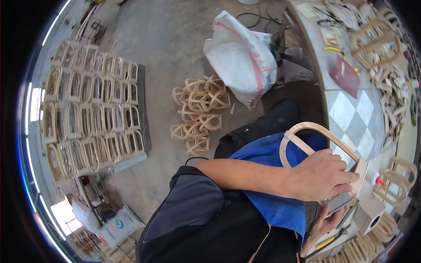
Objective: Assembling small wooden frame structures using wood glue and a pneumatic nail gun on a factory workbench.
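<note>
Left hand (322,179) is clamped on the arched wooden frame (319,136) right at the worktop (351,114) edge; right hand (323,222) below grips a flat grey piece (338,202). Frame looks light, stiff, thin; I'd hold near the base corner

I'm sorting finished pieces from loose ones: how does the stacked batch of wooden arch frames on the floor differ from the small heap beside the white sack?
The stacked batch stands in tidy upright rows; the small heap lies jumbled. The stacked batch holds far more frames and sits farther from the white sack. Both are pale wooden arches.
</note>
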{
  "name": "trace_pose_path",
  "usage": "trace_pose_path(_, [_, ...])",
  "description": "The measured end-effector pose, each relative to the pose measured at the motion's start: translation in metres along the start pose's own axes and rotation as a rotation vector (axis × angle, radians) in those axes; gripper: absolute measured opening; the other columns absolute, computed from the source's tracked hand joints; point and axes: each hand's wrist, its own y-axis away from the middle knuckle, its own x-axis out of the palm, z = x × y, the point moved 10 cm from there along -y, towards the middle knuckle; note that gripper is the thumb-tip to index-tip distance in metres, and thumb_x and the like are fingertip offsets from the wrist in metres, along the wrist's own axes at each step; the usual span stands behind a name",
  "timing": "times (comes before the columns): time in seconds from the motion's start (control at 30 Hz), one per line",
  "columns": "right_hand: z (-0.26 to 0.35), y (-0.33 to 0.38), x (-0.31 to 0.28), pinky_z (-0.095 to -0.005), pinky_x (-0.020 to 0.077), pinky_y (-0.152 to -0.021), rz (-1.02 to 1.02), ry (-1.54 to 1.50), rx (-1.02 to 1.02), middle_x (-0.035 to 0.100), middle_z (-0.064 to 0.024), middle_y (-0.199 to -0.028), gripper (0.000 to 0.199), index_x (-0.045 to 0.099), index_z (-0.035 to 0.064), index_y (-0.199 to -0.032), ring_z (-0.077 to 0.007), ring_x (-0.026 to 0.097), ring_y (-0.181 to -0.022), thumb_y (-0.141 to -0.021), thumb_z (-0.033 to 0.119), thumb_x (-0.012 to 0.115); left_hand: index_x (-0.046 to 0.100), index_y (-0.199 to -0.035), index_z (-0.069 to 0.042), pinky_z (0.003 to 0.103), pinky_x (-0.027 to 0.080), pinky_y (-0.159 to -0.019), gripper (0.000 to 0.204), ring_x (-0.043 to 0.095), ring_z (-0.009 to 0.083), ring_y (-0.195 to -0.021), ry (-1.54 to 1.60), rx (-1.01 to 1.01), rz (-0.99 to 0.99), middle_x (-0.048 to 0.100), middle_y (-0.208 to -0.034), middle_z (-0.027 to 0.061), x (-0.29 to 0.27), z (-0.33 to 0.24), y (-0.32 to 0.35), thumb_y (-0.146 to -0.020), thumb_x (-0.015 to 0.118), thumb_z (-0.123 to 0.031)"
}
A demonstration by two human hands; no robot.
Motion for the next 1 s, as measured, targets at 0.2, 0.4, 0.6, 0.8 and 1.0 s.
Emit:
trace_pose_path(0.2, [0.058, -0.042, 0.061, -0.0424, 0.0406, -0.106, 0.177, 0.063, -0.088, 0.054, -0.0203, -0.138, 0.041, 0.059, 0.0003, -0.129, -0.0362, 0.052, -0.123, -0.097, 0.025, 0.066, 0.065, -0.13, -0.008, 0.035, 0.041, -0.074, 0.04, 0.055, 0.0216, -0.074, 0.054, -0.144, -0.177, 0.064, -0.088, 0.0029, -0.065, 0.043, 0.031, -0.096, 0.069, -0.029])
trace_pose_path(0.4, [0.088, -0.063, 0.136, -0.0422, 0.0411, -0.104, 0.39, -0.174, 0.008, 0.056, -0.0182, -0.137, 0.042, 0.061, -0.0001, -0.126, -0.0333, 0.053, -0.121, -0.097, 0.03, 0.067, 0.06, -0.137, -0.003, 0.041, 0.049, -0.081, 0.049, 0.063, 0.0311, -0.085, 0.184, -0.337, -0.096, 0.071, -0.098, 0.0095, -0.12, 0.109, 0.081, -0.096, 0.069, -0.03])
trace_pose_path(0.6, [0.075, -0.078, 0.19, -0.038, 0.0423, -0.103, 0.455, -0.526, 0.312, 0.057, -0.0156, -0.14, 0.041, 0.061, -0.0009, -0.132, -0.0271, 0.055, -0.122, -0.102, 0.027, 0.06, 0.069, -0.104, -0.005, 0.038, 0.05, -0.083, 0.027, 0.062, 0.0278, -0.091, -0.105, -0.585, 0.266, 0.069, -0.093, 0.0096, -0.167, 0.173, 0.183, -0.094, 0.073, -0.029])
trace_pose_path(0.8, [0.137, -0.085, 0.261, -0.0312, 0.0436, -0.103, 0.401, -0.71, 0.265, 0.062, -0.0149, -0.137, 0.045, 0.055, -0.0003, -0.145, -0.0204, 0.058, -0.118, -0.108, 0.024, 0.052, 0.07, -0.107, -0.004, 0.025, 0.048, -0.062, 0.019, 0.057, 0.0074, -0.069, 0.388, -1.048, -0.255, 0.067, -0.085, 0.0003, -0.254, 0.246, 0.309, -0.095, 0.074, -0.019])
trace_pose_path(1.0, [0.134, -0.047, 0.304, -0.0308, 0.0472, -0.102, 0.703, -0.408, 0.107, 0.065, -0.0137, -0.133, 0.04, 0.058, -0.0011, -0.141, -0.0201, 0.063, -0.112, -0.107, 0.019, 0.058, 0.07, -0.119, -0.008, 0.034, 0.051, -0.074, 0.035, 0.066, 0.0207, -0.078, -0.5, -1.344, -0.662, 0.074, -0.093, 0.0079, -0.376, 0.284, 0.53, -0.095, 0.068, -0.033])
